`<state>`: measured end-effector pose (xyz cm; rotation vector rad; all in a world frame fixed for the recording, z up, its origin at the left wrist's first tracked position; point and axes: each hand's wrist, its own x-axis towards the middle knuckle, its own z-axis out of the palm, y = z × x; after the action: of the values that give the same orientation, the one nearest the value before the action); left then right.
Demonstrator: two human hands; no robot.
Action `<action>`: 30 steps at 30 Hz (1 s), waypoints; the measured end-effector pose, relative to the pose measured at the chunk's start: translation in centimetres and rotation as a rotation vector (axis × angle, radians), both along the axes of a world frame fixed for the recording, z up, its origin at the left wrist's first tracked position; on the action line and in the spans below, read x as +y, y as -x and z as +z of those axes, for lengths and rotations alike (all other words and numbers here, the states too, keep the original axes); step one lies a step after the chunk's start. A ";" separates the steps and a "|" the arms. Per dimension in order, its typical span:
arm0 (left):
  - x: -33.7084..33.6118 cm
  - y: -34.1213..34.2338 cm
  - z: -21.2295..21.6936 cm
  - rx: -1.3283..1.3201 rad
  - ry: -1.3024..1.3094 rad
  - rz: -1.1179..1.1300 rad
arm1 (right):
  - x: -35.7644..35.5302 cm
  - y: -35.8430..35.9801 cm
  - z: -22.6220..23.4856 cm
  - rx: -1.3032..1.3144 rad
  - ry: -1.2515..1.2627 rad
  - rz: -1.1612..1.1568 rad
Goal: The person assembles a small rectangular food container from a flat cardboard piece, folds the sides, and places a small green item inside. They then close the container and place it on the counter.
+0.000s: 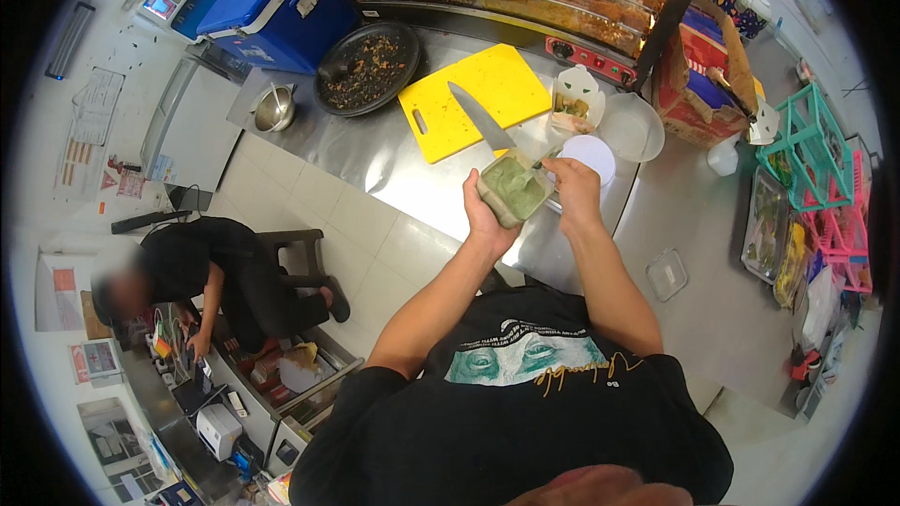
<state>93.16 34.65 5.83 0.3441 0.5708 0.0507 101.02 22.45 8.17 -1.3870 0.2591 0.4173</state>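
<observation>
My left hand is closed around a square clear plastic tub of pale green sauce. The tub is tilted, its open top facing up. At its right rim, my right hand pinches a thin spoon-like utensil whose far end is at the sauce; its exact kind is hard to make out. Just behind the hands sits a round white disc-like piece. A white takeaway box with food stands open beyond it. A kitchen knife lies on the yellow cutting board.
A heated display cabinet borders the steel counter's back. Left are a black pan, metal bowl and blue cooler. Right are a round clear container, cardboard box and teal basket. Another person bends at a lower-left desk.
</observation>
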 end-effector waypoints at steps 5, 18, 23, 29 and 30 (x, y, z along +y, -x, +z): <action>0.0 -0.7 -0.2 -0.008 -0.007 -0.011 | 0.0 -1.0 -0.6 0.024 0.025 0.006; 1.0 -2.2 -2.1 -0.065 0.054 0.032 | 0.1 -4.3 -1.1 0.025 -0.041 -0.067; 1.7 -2.0 -2.1 -0.032 0.037 0.035 | -0.3 -12.6 -1.9 -0.092 -0.038 -0.251; 3.3 -0.1 -1.7 -0.034 0.042 0.081 | 0.0 -17.8 -4.6 -0.567 0.907 -0.169; 3.7 0.3 -1.8 -0.038 0.038 0.100 | -0.2 -17.9 -5.6 -0.739 0.978 -0.109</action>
<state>92.87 38.31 4.03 0.2770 0.5504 0.1427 118.88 22.21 2.61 -2.3557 -0.1049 -0.4013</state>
